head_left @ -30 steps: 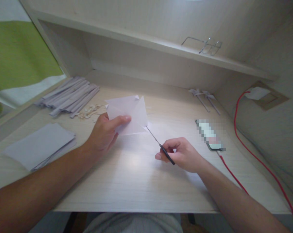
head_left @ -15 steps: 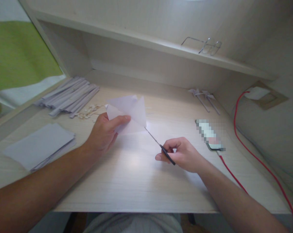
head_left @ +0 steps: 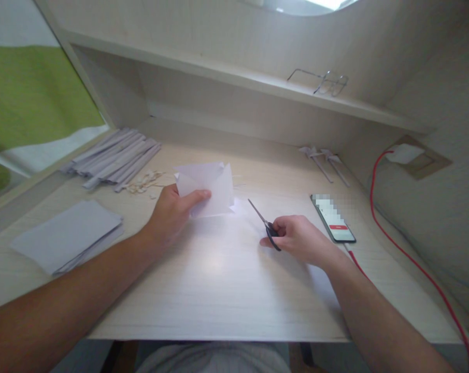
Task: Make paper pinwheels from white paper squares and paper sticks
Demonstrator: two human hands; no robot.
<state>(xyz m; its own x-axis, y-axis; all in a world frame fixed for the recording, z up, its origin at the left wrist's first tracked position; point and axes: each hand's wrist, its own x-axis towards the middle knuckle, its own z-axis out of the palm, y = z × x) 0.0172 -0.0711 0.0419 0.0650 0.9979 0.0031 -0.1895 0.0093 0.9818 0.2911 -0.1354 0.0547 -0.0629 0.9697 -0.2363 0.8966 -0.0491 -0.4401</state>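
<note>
— Now, what have we got? The left hand [head_left: 171, 213] holds the folded white paper [head_left: 210, 188] up off the bench [head_left: 218, 280], thumb across its front, fingers pinched on the lower edge; the paper sits just beyond the knuckles, flaps standing open toward the shelf [head_left: 234, 77].

— And the scissors [head_left: 264, 224]? Half a second ago the blade tip was right at the paper's lower right corner.

— Pulled clear now; the right hand [head_left: 298, 239] has drawn back toward the phone [head_left: 332, 217], fingers curled through the black handles, blades pointing up-left at the paper but apart from it; whether the blades are closed I cannot tell, they read as one thin line.

— So the cut there looks finished?

— That's my reading, a judgement only; the tool has left the sheet and the sheet has barely shifted in the left hand's grip.

— Round the edges?

— Grey paper strips [head_left: 113, 158] at back left with small scraps [head_left: 144, 181] beside them; a stack of flat sheets [head_left: 69, 233] near the left forearm; two finished paper pinwheels [head_left: 323, 158] at back right; a red cable [head_left: 405, 254] running to the phone; glasses [head_left: 323, 83] up on the shelf.
</note>
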